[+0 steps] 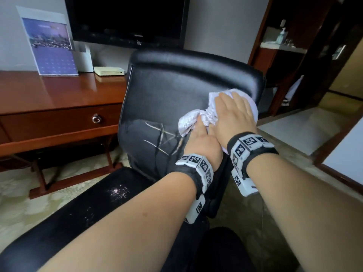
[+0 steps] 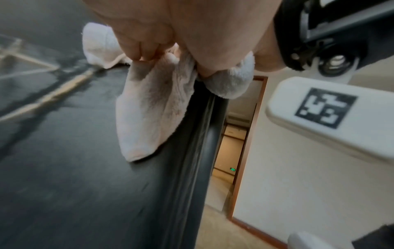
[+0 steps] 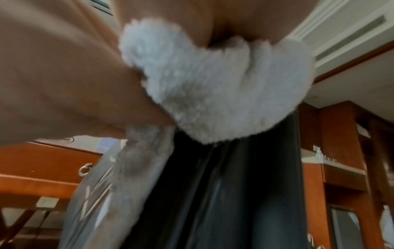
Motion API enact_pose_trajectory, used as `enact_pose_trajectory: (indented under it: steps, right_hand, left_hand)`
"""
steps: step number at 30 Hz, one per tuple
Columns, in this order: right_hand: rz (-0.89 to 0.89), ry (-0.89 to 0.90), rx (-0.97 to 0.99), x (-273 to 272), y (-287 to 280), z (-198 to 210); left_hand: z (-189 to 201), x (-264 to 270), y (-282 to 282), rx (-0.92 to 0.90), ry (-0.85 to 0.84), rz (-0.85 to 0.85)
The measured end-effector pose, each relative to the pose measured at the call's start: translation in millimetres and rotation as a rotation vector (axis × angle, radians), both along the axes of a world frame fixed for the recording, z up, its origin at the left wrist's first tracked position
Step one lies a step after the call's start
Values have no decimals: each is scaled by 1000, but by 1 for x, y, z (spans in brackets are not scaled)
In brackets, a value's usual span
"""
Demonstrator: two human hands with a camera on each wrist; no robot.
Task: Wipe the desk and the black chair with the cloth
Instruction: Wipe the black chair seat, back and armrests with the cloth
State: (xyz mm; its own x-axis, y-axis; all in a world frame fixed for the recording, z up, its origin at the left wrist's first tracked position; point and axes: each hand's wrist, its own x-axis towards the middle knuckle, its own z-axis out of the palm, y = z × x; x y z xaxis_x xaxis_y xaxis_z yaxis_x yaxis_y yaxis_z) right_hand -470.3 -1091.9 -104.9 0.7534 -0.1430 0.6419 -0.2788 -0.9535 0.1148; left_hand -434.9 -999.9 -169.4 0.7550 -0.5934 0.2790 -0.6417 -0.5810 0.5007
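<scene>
The black chair faces away from the desk, with cracked leather low on its backrest. A white cloth lies against the right side of the backrest. My right hand lies flat on it, fingers straight, and presses it to the leather. Just below and to the left, my left hand grips the bunched end of the cloth. In the left wrist view, the left hand's fingers pinch the cloth, which hangs over the backrest. The right wrist view shows the cloth bulging under my palm above the chair.
A dark monitor, a calendar and a small white box stand at the desk's back. A ring pull sits on the desk drawer. The scuffed chair seat is under my left forearm. Wooden shelving stands to the right.
</scene>
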Motion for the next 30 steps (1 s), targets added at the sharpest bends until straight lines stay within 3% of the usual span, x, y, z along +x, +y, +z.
enact_pose_trajectory:
  steps: [5, 9, 13, 19, 23, 30]
  right_hand:
    - [-57, 73, -85, 0, 10, -43]
    - [-56, 117, -183, 20, 10, -52]
    - [-2, 234, -224, 53, 28, -67]
    - [128, 359, -129, 131, 79, -101]
    - [176, 369, -154, 188, 110, -119]
    - [158, 385, -249, 228, 123, -133]
  left_hand:
    - [-61, 14, 1, 11, -147, -27]
    - [-76, 21, 8, -133, -116, 5]
    - [-95, 36, 22, -50, -152, 30]
    - [-134, 112, 72, -11, -78, 150]
    - [-143, 161, 107, -100, -36, 205]
    - [-170, 203, 105, -153, -79, 249]
